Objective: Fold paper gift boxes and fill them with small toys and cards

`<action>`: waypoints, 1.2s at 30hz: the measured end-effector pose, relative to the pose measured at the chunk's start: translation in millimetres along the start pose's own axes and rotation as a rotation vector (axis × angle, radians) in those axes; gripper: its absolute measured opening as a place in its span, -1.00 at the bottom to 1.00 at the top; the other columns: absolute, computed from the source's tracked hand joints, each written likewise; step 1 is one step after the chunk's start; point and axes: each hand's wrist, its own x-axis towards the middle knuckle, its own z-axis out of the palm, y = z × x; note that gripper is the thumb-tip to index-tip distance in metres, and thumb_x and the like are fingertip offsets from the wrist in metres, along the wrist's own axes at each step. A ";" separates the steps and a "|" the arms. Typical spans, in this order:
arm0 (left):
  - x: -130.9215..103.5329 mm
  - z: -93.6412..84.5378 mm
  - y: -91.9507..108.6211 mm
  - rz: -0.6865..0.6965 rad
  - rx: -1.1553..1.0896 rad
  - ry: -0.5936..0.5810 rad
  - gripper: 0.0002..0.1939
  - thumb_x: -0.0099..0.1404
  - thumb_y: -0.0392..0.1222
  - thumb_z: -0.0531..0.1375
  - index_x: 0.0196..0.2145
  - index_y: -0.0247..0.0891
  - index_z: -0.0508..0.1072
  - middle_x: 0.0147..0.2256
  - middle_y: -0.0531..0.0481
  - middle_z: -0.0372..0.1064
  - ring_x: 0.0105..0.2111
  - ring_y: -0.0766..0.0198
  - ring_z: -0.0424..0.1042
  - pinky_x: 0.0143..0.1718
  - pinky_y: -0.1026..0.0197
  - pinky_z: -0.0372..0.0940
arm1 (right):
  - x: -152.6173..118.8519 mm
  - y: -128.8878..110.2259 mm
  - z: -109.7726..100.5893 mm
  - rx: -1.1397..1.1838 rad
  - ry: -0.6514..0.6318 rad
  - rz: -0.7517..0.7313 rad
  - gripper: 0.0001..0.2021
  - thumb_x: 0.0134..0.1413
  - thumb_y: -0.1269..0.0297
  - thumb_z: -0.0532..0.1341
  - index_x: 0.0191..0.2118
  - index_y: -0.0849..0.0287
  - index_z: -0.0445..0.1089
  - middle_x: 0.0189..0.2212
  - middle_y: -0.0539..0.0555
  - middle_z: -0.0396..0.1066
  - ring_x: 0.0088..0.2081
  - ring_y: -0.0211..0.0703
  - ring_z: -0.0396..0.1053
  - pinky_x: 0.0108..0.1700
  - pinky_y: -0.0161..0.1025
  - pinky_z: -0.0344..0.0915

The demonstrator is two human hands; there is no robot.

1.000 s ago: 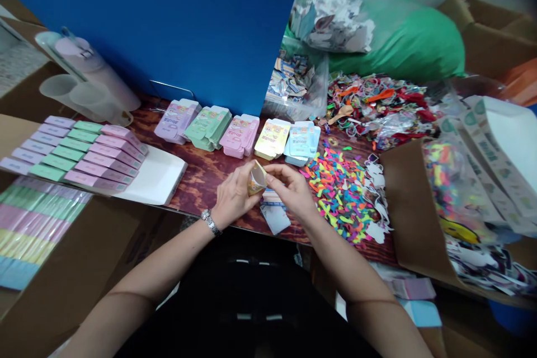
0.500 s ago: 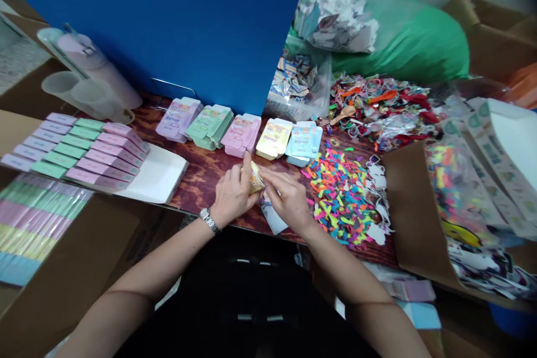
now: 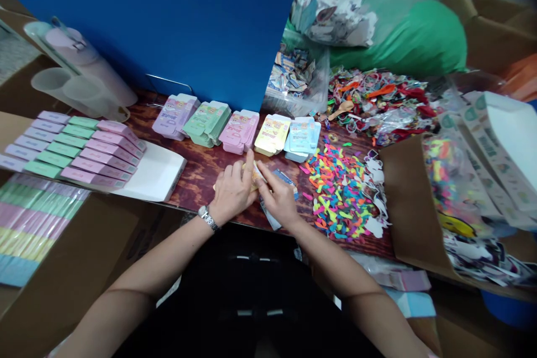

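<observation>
Between my two hands is a small yellow carton (image 3: pixel 254 174), mostly covered by my fingers. My left hand (image 3: pixel 235 187) is closed around its left side, index finger stretched along it. From the right, my right hand (image 3: pixel 277 193) pinches the carton's edge. Under and beside the right hand lie blue-and-white printed cards (image 3: pixel 287 180), partly hidden. Just beyond my hands stand stacks of flattened cartons: purple (image 3: pixel 176 114), green (image 3: pixel 206 122), pink (image 3: pixel 239 130), yellow (image 3: pixel 272 133) and blue (image 3: pixel 302 135).
Folded cartons in rows (image 3: pixel 103 156) fill a white tray (image 3: pixel 165 170) at left. Colourful balloons (image 3: pixel 339 193) are heaped at right, beside an open cardboard box (image 3: pixel 409 207). A blue panel (image 3: pixel 168 17) rises behind the table. Cups (image 3: pixel 90 92) lie at the back left.
My right hand has drawn closer to the left, and the yellow carton is more covered now. More of the blue printed cards shows beside my right hand. The view has shifted slightly.
</observation>
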 end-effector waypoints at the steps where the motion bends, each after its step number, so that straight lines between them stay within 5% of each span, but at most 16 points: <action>1: -0.5 -2.1 -4.6 0.033 -0.035 0.045 -0.18 0.32 0.08 0.14 0.37 -0.35 -0.06 0.03 -0.34 0.25 0.00 -0.10 0.30 0.09 -0.14 0.18 | 1.9 7.5 -1.9 0.072 0.055 0.081 -0.57 0.34 0.18 0.08 0.23 0.21 0.30 0.16 0.13 0.27 0.18 -0.17 0.29 0.27 -0.18 0.28; 3: -1.4 -4.6 -13.5 0.100 -0.167 0.193 -0.01 0.20 0.19 0.25 0.38 -0.28 -0.12 0.19 -0.39 0.10 0.19 -0.26 0.13 0.26 -0.32 -0.11 | 6.0 20.3 -5.5 0.275 0.194 0.259 -0.52 0.30 0.09 0.10 0.22 0.24 0.28 0.14 0.16 0.29 0.13 -0.13 0.35 0.17 -0.14 0.38; 5: -2.0 -2.6 -17.2 0.133 -0.405 0.294 0.21 0.10 0.19 0.35 0.39 -0.27 -0.32 0.29 -0.42 -0.08 0.30 -0.27 -0.05 0.31 -0.30 -0.19 | 7.8 25.3 -5.0 0.511 0.245 0.385 -0.48 0.28 0.05 0.10 0.23 0.26 0.24 0.14 0.21 0.29 0.06 -0.09 0.40 0.04 -0.12 0.46; 8: -2.5 7.3 -10.1 0.114 -0.814 0.223 0.26 0.13 0.10 0.36 0.38 -0.28 -0.49 0.33 -0.43 -0.19 0.33 -0.13 -0.05 0.28 -0.13 0.03 | 1.5 19.0 3.0 0.697 0.083 0.412 -0.49 0.25 0.05 0.14 0.19 0.27 0.26 0.12 0.24 0.31 0.00 -0.09 0.44 -0.02 -0.16 0.48; 11: -4.1 15.8 -1.5 0.026 -1.004 0.158 -0.02 0.19 0.02 0.32 0.35 -0.27 -0.16 0.24 -0.35 0.05 0.25 -0.03 0.15 0.25 -0.03 0.12 | -11.6 19.0 -0.2 0.494 -0.094 0.315 -0.54 0.30 0.04 0.08 0.16 0.25 0.31 0.07 0.22 0.35 0.00 -0.15 0.43 -0.01 -0.23 0.46; 14: -6.2 17.8 -5.1 -0.110 -0.960 0.168 -0.19 0.12 0.02 0.36 0.21 -0.28 0.11 0.10 -0.25 0.23 0.11 0.01 0.31 0.17 0.02 0.21 | -24.1 42.5 -27.6 -0.050 -0.168 0.183 -0.51 0.25 0.02 0.16 0.18 0.21 0.32 0.05 0.21 0.34 -0.02 -0.13 0.41 -0.02 -0.22 0.43; 19: -8.6 19.7 -14.9 -0.262 -0.891 0.006 -0.17 0.05 0.10 0.37 0.15 -0.30 0.15 0.05 -0.22 0.24 0.04 0.02 0.32 0.08 0.03 0.25 | -34.5 85.7 -62.6 -0.603 -0.361 0.131 -0.41 0.08 0.03 0.33 0.18 0.18 0.33 -0.08 0.21 0.31 -0.06 -0.06 0.36 -0.05 -0.17 0.40; 22: -10.2 23.9 -14.5 -0.226 -0.921 -0.083 -0.12 0.08 0.10 0.35 0.22 -0.30 0.08 0.12 -0.25 0.19 0.11 0.01 0.27 0.15 0.01 0.19 | -34.1 89.0 -59.0 -0.652 -0.396 0.193 -0.47 0.03 0.08 0.36 0.09 0.20 0.36 -0.05 0.20 0.27 -0.09 -0.10 0.35 -0.15 -0.26 0.39; 26: -13.6 30.6 -24.1 -0.197 -0.795 -0.026 -0.18 0.12 0.11 0.33 0.21 -0.30 0.13 0.08 -0.23 0.22 0.08 0.04 0.28 0.12 0.04 0.21 | -27.5 74.0 -63.8 -0.403 -0.352 0.197 -0.80 0.23 0.23 0.18 -0.12 0.24 0.38 -0.20 0.11 0.37 -0.25 -0.23 0.37 -0.22 -0.31 0.33; 29: -15.6 33.8 -35.7 -0.163 -0.579 0.051 -0.28 0.14 0.12 0.32 0.13 -0.29 0.22 -0.02 -0.19 0.30 -0.01 0.04 0.31 0.03 0.06 0.25 | -16.9 51.3 -82.5 -0.169 -0.137 0.129 -0.79 0.33 0.23 0.06 -0.11 0.21 0.36 -0.30 0.06 0.40 -0.32 -0.27 0.36 -0.25 -0.33 0.32; 32: -15.5 35.1 -37.0 -0.095 -0.410 0.087 -0.35 0.17 0.13 0.30 0.08 -0.30 0.27 -0.09 -0.18 0.33 -0.07 0.03 0.31 -0.02 0.06 0.25 | -3.8 24.6 -93.5 -0.212 0.056 0.015 -0.79 0.34 0.23 0.07 -0.08 0.18 0.38 -0.23 0.07 0.41 -0.26 -0.25 0.37 -0.20 -0.31 0.33; 36: -13.4 37.9 -19.0 -0.002 -0.302 0.066 -0.38 0.22 0.10 0.27 0.10 -0.32 0.28 -0.11 -0.20 0.33 -0.11 0.01 0.29 -0.08 0.06 0.24 | 4.9 3.4 -70.8 -0.387 -0.016 -0.217 -0.79 0.35 0.33 0.05 -0.10 0.15 0.44 -0.21 0.08 0.42 -0.14 -0.23 0.36 -0.05 -0.29 0.32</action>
